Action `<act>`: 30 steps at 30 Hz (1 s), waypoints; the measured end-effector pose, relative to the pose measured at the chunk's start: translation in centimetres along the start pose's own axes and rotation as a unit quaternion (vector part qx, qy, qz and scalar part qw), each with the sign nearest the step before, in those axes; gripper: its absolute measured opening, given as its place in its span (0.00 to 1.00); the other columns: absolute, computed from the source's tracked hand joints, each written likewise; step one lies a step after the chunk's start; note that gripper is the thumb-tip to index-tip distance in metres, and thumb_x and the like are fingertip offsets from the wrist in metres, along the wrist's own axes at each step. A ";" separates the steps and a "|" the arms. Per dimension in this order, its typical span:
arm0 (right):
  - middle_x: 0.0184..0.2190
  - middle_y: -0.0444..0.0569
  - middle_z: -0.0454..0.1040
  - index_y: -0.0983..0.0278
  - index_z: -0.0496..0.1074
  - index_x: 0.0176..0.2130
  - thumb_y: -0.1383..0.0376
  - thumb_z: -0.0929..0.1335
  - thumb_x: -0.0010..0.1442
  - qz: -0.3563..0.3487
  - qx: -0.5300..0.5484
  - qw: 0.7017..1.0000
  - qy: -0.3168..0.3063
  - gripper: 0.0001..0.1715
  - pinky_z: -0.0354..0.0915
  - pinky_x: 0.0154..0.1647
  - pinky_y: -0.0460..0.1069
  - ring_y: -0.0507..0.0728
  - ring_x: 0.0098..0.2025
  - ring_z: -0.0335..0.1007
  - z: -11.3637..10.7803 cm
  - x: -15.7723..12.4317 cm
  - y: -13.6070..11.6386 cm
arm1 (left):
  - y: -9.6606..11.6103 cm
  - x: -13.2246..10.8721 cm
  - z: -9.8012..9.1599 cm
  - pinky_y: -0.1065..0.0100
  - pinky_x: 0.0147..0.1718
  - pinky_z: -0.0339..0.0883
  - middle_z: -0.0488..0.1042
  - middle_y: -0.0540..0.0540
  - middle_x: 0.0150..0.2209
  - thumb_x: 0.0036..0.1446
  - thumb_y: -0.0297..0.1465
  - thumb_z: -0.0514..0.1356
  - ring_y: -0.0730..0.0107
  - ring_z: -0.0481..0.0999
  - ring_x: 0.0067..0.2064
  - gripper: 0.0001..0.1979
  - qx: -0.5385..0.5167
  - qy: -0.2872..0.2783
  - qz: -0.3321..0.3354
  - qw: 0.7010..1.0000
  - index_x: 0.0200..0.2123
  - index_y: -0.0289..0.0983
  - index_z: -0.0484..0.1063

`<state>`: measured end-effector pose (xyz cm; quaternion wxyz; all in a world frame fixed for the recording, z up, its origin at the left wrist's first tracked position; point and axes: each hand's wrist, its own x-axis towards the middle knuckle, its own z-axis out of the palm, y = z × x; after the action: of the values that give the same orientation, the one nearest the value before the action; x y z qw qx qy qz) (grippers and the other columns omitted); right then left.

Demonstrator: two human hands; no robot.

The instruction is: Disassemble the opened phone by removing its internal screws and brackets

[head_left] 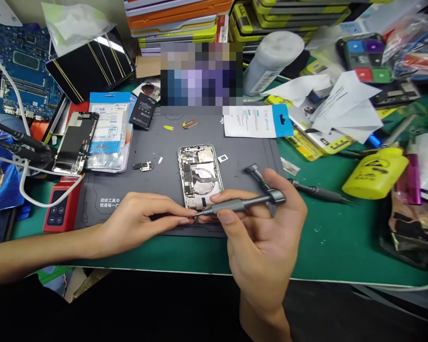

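Note:
An opened phone body (pixel 201 166) lies on the dark grey mat (pixel 157 194), its inner parts exposed. My right hand (pixel 264 232) is closed around a grey screwdriver (pixel 231 205), held almost level over the phone's lower end with its tip pointing left. At that tip, the thumb and index finger of my left hand (pixel 139 218) are pinched together; whatever is between them is too small to make out. The phone's bottom edge is partly hidden by my hands. Beside the phone are a small white-framed tray (pixel 223 158) and a loose phone part (pixel 142 166).
Behind my right hand rests another screwdriver (pixel 255 173), with one more (pixel 321 192) farther right. A phone screen (pixel 76 140), a black battery (pixel 142 111) and a red device (pixel 61 204) are on the left. A yellow bottle (pixel 374 173) stands right; stacked boxes (pixel 178 19) line the back.

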<state>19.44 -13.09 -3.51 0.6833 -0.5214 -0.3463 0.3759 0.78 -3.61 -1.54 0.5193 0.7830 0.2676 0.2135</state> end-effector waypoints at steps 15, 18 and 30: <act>0.42 0.44 0.83 0.50 0.64 0.65 0.67 0.75 0.68 -0.011 -0.026 0.999 0.019 0.33 0.85 0.39 0.51 0.57 0.45 0.85 0.0 -0.1 -0.1 | 0.5 0.1 0.1 0.75 0.47 0.78 0.88 0.49 0.45 0.71 0.28 0.66 0.70 0.88 0.46 0.09 -0.016 0.014 -0.011 1.000 0.49 0.40 0.86; 0.43 0.45 0.83 0.51 0.64 0.64 0.66 0.75 0.68 -0.010 -0.020 1.000 0.020 0.32 0.84 0.39 0.50 0.57 0.47 0.85 0.0 -0.1 0.1 | 0.7 0.1 0.1 0.74 0.46 0.79 0.88 0.48 0.45 0.70 0.26 0.66 0.69 0.88 0.45 0.09 -0.028 0.016 -0.012 0.999 0.49 0.39 0.86; 0.44 0.46 0.82 0.52 0.63 0.65 0.64 0.74 0.69 0.042 0.023 0.999 -0.006 0.31 0.83 0.42 0.52 0.56 0.43 0.83 -0.6 0.2 0.2 | -0.1 0.1 -0.1 0.71 0.47 0.77 0.88 0.48 0.45 0.69 0.25 0.67 0.68 0.87 0.46 0.11 -0.023 0.004 0.005 1.000 0.51 0.41 0.86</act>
<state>19.97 -13.15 -3.80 0.6770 -0.5171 -0.3195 0.4150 0.85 -3.46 -1.58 0.5356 0.7710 0.2609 0.2250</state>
